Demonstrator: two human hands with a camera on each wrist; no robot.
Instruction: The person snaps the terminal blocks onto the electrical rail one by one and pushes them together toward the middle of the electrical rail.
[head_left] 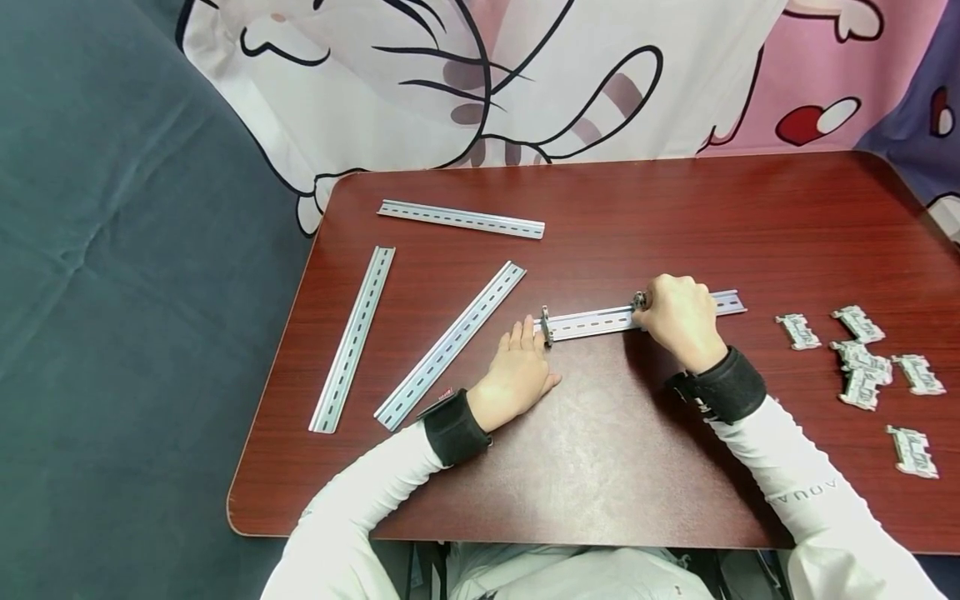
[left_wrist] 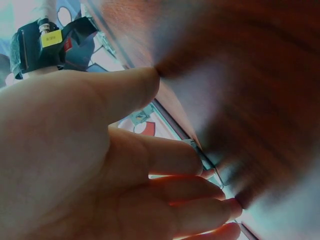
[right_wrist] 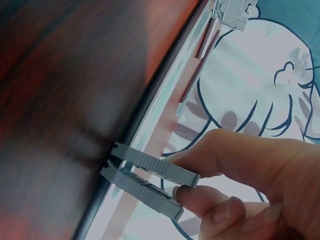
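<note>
A slotted metal DIN rail lies on the table before both hands. My left hand rests by its left end with fingers extended, fingertips right at a grey rail clip standing across the rail. Farther right along the rail, my right hand pinches another grey clip by its outer end, between thumb and finger. Close beside that one, a second similar clip sits on the rail in the right wrist view. The left wrist view shows the left palm and straight fingers, holding nothing.
Three more slotted rails lie on the table: one at the back, one at the far left, one slanted near the left hand. Several loose pale clips lie at the right. A patterned curtain hangs behind the table.
</note>
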